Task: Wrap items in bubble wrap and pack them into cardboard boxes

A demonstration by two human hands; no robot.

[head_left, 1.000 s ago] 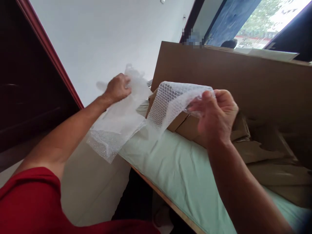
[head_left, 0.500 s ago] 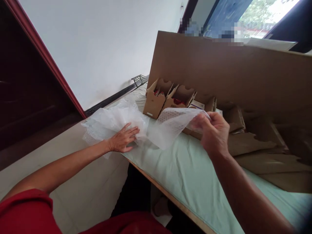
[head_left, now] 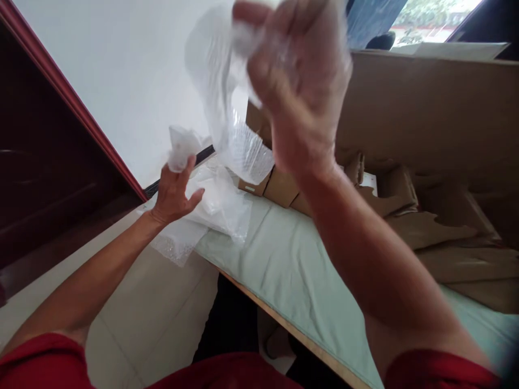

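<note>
My right hand (head_left: pixel 300 81) is raised high in front of me, closed on a crumpled sheet of bubble wrap (head_left: pixel 243 146) that hangs down to its left. Motion blurs its fingers. Lower on the left, my left hand (head_left: pixel 172 192) has its thumb stretched out to the side. A small piece of clear plastic wrap (head_left: pixel 182 146) stands up at its other fingers, which partly hide behind it and seem to pinch it. Beneath and beside this hand lies a loose pile of bubble wrap (head_left: pixel 229 210), partly overhanging the edge of the bed-like surface (head_left: pixel 279 243).
Brown cardboard boxes (head_left: pixel 284 186) with cut-out edges stand in a row along the surface, before a tall cardboard panel (head_left: pixel 425 108). A white wall (head_left: pixel 121 70) rises behind, with a dark red door frame (head_left: pixel 81 102) at left. Tiled floor (head_left: pixel 150 308) lies below.
My right hand has swung up and left, lifting the bubble wrap sheet off the surface. My left hand has risen from lying flat on the pile and shifted left.
</note>
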